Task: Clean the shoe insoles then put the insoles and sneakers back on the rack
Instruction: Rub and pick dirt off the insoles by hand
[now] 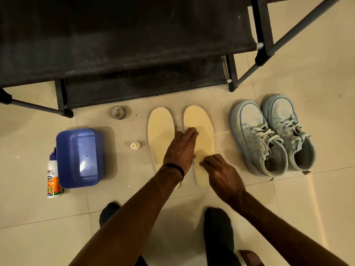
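Two cream insoles lie side by side on the tiled floor, the left insole (160,129) and the right insole (201,123). My left hand (180,148) lies flat with straight fingers across the gap, fingertips on the right insole. My right hand (221,171) rests on the heel part of the right insole with its fingers curled down onto it. A pair of light blue sneakers (272,137) stands to the right of the insoles. The black shoe rack (124,54) rises behind them.
A blue plastic tub (80,158) sits at the left with a white and orange bottle (52,175) lying beside it. A small white cap (135,145) and a tape roll (118,112) lie on the floor. My dark-socked feet (217,223) stand below.
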